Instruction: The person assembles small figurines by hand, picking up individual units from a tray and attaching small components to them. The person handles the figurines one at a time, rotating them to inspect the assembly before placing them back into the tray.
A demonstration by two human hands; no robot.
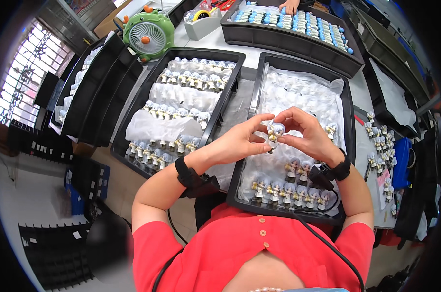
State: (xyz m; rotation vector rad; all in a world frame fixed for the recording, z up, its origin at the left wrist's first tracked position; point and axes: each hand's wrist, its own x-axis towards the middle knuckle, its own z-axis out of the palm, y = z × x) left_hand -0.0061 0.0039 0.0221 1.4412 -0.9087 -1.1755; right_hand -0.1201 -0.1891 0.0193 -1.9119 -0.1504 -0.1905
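Note:
A small figurine [275, 130] with pale silver hair and a white-and-gold outfit is held up between my two hands. My left hand [242, 139] pinches it from the left with thumb and fingers. From the right, my right hand [305, 130] grips it between thumb and index finger. Under my hands lies a black tray [238, 182] lined with white plastic film [298, 92]. Several like figurines [287, 193] stand in rows at its near end, and another figurine [331, 130] is just right of my right hand.
On the left, a second black tray [238, 61] holds rows of figurines between film sheets. A green fan [147, 36] and a tape dispenser [202, 27] stand behind. Loose figurines [380, 143] and a blue bin [402, 163] are right. Another person's hand [289, 7] reaches into a far tray [288, 44].

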